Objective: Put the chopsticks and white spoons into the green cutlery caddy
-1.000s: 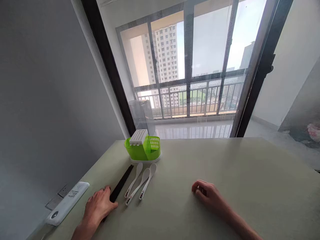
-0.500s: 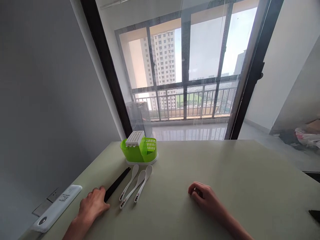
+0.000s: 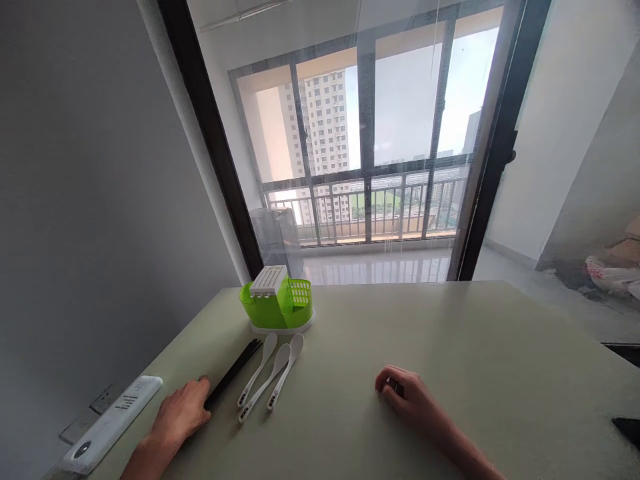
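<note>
At the left of the table my left hand (image 3: pixel 183 408) is closed around the near end of a bundle of black chopsticks (image 3: pixel 234 373), which lie slanting away from me. The covered ends are hidden under my palm. Right beside them lie three white spoons (image 3: pixel 277 365) with small dark and red markings on their handles, bowls pointing away. My right hand (image 3: pixel 400 387) rests on the table further right, its fingers loosely curled in, with nothing seen in them. Behind the spoons stands a green utensil holder (image 3: pixel 273 310) with a white slotted top and a white base.
A white power strip (image 3: pixel 117 423) lies along the table's left edge by the grey wall and its socket. A glass door with a dark frame (image 3: pixel 215 147) rises behind the pale green table (image 3: pixel 425 327). Something black (image 3: pixel 627 430) sits at the right edge.
My left hand has drawn slightly closer to the chopsticks' near end, and their far tips look a little more spread. The view has shifted slightly; my right hand stays put.
</note>
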Action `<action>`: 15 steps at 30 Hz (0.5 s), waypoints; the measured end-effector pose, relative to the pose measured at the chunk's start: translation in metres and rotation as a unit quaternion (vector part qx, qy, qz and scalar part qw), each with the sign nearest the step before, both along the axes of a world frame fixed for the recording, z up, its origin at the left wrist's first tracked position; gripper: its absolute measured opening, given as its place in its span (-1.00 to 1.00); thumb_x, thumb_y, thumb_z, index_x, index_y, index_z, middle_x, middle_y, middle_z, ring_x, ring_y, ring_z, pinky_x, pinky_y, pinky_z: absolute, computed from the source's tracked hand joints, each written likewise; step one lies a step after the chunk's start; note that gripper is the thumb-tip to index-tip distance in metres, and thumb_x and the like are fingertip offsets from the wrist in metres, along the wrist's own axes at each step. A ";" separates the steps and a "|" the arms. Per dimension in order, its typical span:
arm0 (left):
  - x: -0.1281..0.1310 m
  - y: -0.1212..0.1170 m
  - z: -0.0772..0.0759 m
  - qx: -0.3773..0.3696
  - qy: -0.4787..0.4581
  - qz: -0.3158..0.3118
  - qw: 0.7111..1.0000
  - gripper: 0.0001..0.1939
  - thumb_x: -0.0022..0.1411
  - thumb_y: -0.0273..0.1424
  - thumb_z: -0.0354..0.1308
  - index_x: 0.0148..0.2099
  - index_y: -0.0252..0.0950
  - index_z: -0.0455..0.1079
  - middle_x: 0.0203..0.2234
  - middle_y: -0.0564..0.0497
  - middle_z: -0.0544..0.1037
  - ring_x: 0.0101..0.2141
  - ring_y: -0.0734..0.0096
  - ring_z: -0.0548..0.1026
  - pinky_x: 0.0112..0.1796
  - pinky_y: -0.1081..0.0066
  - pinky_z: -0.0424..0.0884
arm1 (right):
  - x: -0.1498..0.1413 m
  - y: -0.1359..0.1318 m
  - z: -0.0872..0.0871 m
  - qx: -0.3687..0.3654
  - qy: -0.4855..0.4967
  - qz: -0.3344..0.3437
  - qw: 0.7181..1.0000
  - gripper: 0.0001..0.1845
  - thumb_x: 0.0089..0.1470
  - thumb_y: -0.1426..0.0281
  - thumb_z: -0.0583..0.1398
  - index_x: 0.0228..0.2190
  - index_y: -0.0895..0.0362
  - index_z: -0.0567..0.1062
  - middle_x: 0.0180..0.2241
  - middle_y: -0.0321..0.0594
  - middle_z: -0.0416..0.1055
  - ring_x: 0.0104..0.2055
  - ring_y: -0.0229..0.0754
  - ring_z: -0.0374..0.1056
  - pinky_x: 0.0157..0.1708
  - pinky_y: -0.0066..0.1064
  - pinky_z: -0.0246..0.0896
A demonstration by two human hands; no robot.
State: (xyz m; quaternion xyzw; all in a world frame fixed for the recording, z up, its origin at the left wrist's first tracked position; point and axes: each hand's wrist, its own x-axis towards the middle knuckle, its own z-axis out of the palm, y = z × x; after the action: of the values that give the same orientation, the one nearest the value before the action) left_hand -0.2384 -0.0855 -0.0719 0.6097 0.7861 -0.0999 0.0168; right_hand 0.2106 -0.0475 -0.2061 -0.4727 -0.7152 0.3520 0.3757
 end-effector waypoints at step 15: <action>0.014 -0.009 -0.001 -0.067 0.076 0.014 0.995 -0.53 0.36 -0.56 -0.13 0.27 -0.42 0.25 0.11 -0.34 0.55 0.07 -0.12 0.58 -0.09 0.11 0.45 | -0.001 0.000 0.000 0.008 0.006 -0.006 1.000 -0.77 0.06 0.42 0.07 -0.42 0.12 0.54 -0.48 -0.32 0.40 -0.45 -0.24 0.21 -0.41 -0.40 0.02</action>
State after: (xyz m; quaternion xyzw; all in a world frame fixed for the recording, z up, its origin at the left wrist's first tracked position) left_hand -0.2241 -0.0942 -0.0728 0.5865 0.7853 -0.1980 -0.0009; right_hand 0.2100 -0.0476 -0.2063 -0.4721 -0.7130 0.3463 0.3859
